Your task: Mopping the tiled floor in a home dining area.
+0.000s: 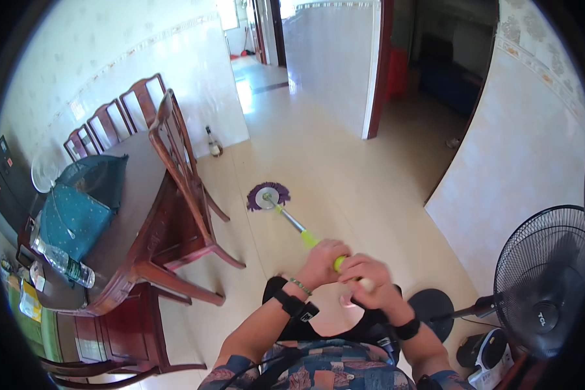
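- One glossy cream tiled floor (351,188) stretches across the middle of the frame.
- Dark reddish-brown wooden table (140,168) at the left, a carved wooden chair (187,201) beside it.
- Black round-caged fan (543,279) at the lower right.
- Silver-and-lime mop (291,221) with a round purple-fringed head: I see the head resting on the floor near the frame's centre, the handle slanting down rightward.
- Two bare hands, below centre: the left hand (325,260) has its fingers wrapped around the handle; the right hand (369,278), just beneath, also grips it.
- Small labelled bottle (213,143), upright by the wall, upper left of centre.
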{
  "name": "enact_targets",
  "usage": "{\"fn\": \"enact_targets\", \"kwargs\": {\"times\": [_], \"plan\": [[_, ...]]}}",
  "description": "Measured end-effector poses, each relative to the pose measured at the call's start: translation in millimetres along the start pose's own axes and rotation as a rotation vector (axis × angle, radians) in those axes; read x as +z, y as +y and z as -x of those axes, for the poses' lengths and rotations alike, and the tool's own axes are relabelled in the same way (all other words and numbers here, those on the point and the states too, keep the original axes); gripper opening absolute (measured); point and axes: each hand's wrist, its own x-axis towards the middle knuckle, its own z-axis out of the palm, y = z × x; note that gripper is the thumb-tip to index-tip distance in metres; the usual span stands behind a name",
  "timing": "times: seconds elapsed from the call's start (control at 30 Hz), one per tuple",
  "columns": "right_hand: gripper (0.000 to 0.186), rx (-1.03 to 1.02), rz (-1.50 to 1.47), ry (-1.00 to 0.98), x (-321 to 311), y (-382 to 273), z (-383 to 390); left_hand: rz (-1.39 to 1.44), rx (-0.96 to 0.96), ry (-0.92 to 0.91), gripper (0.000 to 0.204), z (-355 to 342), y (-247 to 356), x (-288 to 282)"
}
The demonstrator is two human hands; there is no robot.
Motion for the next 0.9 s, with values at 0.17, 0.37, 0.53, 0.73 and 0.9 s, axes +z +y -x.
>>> {"fn": "enact_targets", "kwargs": {"times": [0.17,0.37,0.53,0.73,0.9], "plan": [[0.008,-0.045,-0.011,0.097,-52.0,-91.4,24.5,0.087,0.041,-0.032,0.03,-26.1,91.4,20.0],[0.015,-0.384,-0.289,-0.282,-84.9,-145.1,0.7,0.302,0.211,-0.178,0.029,-32.8,161.3,17.6],[0.014,-0.281,-0.317,0.1,-59.7,-130.2,2.0,0.289,0.201,-0.053,0.042,-35.1,130.2,4.3],[0.01,-0.372,-0.291,0.207,-49.4,-113.4,-8.6,0.251,-0.106,-0.003,0.034,-1.9,25.6,-3.1],[0.018,-0.321,-0.295,0.07,-26.6,-94.0,-26.4,0.078,-0.075,0.293,0.023,14.8,-28.5,32.2]]}}
